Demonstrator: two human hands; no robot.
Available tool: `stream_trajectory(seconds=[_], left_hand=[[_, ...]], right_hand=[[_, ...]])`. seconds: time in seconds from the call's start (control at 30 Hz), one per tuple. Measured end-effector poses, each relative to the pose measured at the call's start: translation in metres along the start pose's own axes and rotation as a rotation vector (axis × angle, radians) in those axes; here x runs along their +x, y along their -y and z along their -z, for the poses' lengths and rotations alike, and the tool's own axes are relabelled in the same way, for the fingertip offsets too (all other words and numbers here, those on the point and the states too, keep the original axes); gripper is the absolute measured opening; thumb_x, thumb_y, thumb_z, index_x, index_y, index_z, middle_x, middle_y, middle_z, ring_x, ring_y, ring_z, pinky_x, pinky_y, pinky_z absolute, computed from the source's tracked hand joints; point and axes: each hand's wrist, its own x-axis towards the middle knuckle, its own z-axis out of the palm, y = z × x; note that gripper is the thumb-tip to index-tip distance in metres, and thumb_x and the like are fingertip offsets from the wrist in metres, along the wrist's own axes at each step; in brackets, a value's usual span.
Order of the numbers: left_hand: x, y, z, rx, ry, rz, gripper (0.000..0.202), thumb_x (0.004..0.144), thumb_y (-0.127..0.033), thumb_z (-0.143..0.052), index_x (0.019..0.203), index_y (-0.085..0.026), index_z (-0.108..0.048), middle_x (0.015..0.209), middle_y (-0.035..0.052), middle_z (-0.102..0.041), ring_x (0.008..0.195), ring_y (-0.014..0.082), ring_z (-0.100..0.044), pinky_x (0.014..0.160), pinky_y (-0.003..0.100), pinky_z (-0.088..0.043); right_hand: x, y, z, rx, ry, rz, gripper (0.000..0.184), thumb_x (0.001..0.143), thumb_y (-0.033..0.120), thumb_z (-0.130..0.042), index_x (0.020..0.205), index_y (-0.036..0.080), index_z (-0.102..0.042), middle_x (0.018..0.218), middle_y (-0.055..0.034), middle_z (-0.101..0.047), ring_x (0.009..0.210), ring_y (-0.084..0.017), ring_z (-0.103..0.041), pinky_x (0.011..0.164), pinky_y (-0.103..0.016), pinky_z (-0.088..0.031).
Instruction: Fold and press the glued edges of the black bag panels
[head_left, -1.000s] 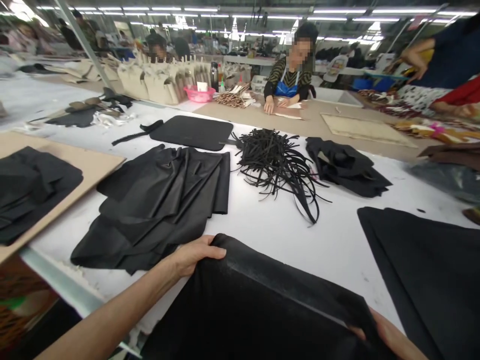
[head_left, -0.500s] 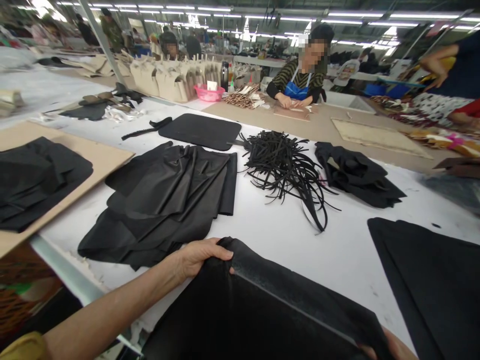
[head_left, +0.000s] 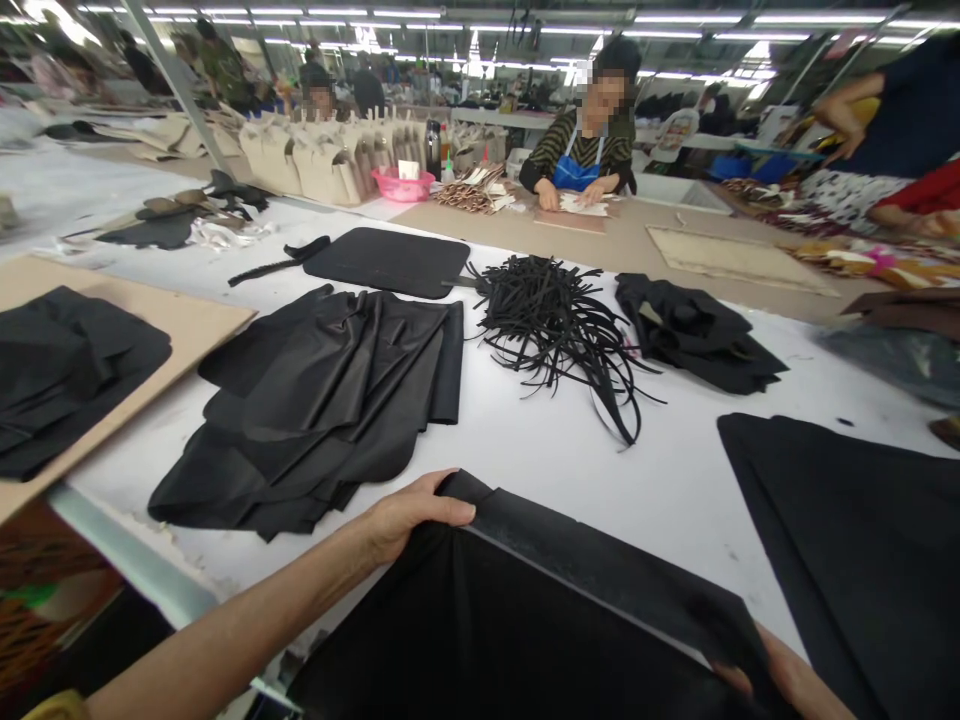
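Note:
A large black fabric piece [head_left: 525, 620] with a folded top edge lies over the near side of the white table [head_left: 540, 450]. My left hand [head_left: 409, 515] grips its upper left corner, thumb on top and fingers tucked under the cloth. At the bottom right my right hand [head_left: 780, 675] holds the piece's other upper corner, mostly hidden behind the fabric.
A pile of black fabric pieces [head_left: 322, 400], a tangle of black strips [head_left: 559, 325], a flat black panel [head_left: 386, 260], another black heap [head_left: 694, 330] and a big black sheet [head_left: 855, 540] lie on the table. A brown board [head_left: 187, 320] carries more black cloth. A person [head_left: 585, 150] works opposite.
My hands keep their hold on the black piece; its top edge has shifted slightly toward me. The view swayed a little.

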Motion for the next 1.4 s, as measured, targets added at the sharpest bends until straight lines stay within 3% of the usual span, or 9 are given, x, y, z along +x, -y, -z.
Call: stream_trajectory(seconds=[0.13, 0.3, 0.5, 0.63, 0.77, 0.87, 1.1, 1.27, 1.4], left_hand=[[0.001, -0.001, 0.005, 0.337, -0.085, -0.051, 0.031, 0.061, -0.027, -0.06, 0.089, -0.018, -0.051, 0.078, 0.0006, -0.059, 0.075, 0.0187, -0.057, 0.073, 0.031, -0.046], [-0.001, 0.005, 0.022, 0.914, -0.357, -0.187, 0.022, 0.072, -0.016, -0.047, 0.092, -0.02, -0.054, 0.083, 0.0023, -0.057, 0.084, 0.0229, -0.053, 0.084, 0.037, -0.038], [-0.006, 0.02, 0.025, 1.432, -0.522, -0.306, 0.045, 0.083, -0.004, -0.027, 0.121, -0.012, -0.05, 0.103, 0.0125, -0.056, 0.1, 0.027, -0.049, 0.092, 0.043, -0.034], [-0.004, 0.03, 0.036, 1.964, -0.634, -0.459, 0.054, 0.08, 0.005, -0.023, 0.126, -0.008, -0.048, 0.102, 0.0135, -0.059, 0.091, 0.0249, -0.053, 0.082, 0.039, -0.042], [0.009, 0.038, 0.052, 2.062, -0.673, -0.587, 0.054, 0.077, 0.007, -0.028, 0.121, -0.012, -0.054, 0.117, 0.0146, -0.057, 0.097, 0.0261, -0.055, 0.084, 0.043, -0.043], [0.019, 0.039, 0.053, 2.055, -0.654, -0.712, 0.052, 0.077, 0.004, -0.032, 0.117, -0.016, -0.059, 0.121, 0.0137, -0.057, 0.102, 0.0266, -0.055, 0.086, 0.043, -0.044], [0.032, 0.032, 0.03, 2.018, -0.485, -1.019, 0.051, 0.066, 0.0, -0.04, 0.105, -0.023, -0.064, 0.117, 0.0089, -0.061, 0.101, 0.0248, -0.058, 0.084, 0.035, -0.047], [0.034, 0.03, 0.024, 1.934, -0.494, -1.2, 0.041, 0.068, -0.005, -0.042, 0.094, -0.025, -0.065, 0.104, 0.0058, -0.067, 0.088, 0.0206, -0.063, 0.076, 0.027, -0.05], [0.03, 0.034, 0.029, 1.956, -0.42, -1.163, 0.039, 0.069, -0.007, -0.044, 0.098, -0.026, -0.063, 0.108, 0.0041, -0.066, 0.092, 0.0202, -0.063, 0.079, 0.026, -0.049]], right_hand=[[-0.018, 0.017, -0.036, -0.05, -0.168, 0.016, 0.065, 0.06, 0.054, -0.071, 0.115, 0.022, -0.058, 0.077, -0.0049, -0.068, 0.075, -0.027, -0.065, 0.071, -0.034, -0.051], [-0.016, 0.02, -0.025, -0.698, -0.34, 0.23, 0.05, 0.069, 0.054, -0.063, 0.106, 0.021, -0.06, 0.108, -0.007, -0.065, 0.108, -0.031, -0.054, 0.098, -0.04, -0.037], [-0.008, -0.008, -0.009, -1.434, -0.527, 0.599, 0.032, 0.09, 0.03, -0.037, 0.115, 0.017, -0.052, 0.108, -0.0132, -0.062, 0.097, -0.03, -0.057, 0.083, -0.043, -0.043], [-0.007, -0.005, -0.009, -1.87, -0.681, 0.696, 0.043, 0.083, -0.001, -0.031, 0.118, 0.013, -0.052, 0.102, -0.0136, -0.062, 0.087, -0.027, -0.058, 0.075, -0.04, -0.043], [0.004, 0.028, -0.023, -1.989, -0.837, 0.543, 0.035, 0.081, -0.004, -0.038, 0.101, 0.013, -0.06, 0.094, -0.012, -0.061, 0.079, -0.028, -0.056, 0.066, -0.04, -0.042], [0.024, 0.06, -0.048, -1.887, -0.725, 0.59, 0.028, 0.081, -0.003, -0.043, 0.083, 0.018, -0.061, 0.085, -0.0071, -0.06, 0.079, -0.025, -0.056, 0.068, -0.036, -0.041], [0.091, 0.102, -0.111, -1.807, -0.636, 0.721, 0.028, 0.087, 0.005, -0.044, 0.107, 0.022, -0.053, 0.116, -0.0056, -0.054, 0.083, -0.019, -0.056, 0.068, -0.029, -0.039], [0.115, 0.108, -0.115, -1.771, -0.746, 0.605, 0.017, 0.085, 0.003, -0.043, 0.089, 0.014, -0.055, 0.085, -0.0086, -0.058, 0.073, -0.023, -0.059, 0.057, -0.029, -0.035], [0.097, 0.102, -0.109, -1.787, -0.711, 0.607, 0.025, 0.08, -0.004, -0.042, 0.08, 0.017, -0.056, 0.078, -0.0048, -0.058, 0.07, -0.02, -0.058, 0.054, -0.026, -0.031]])
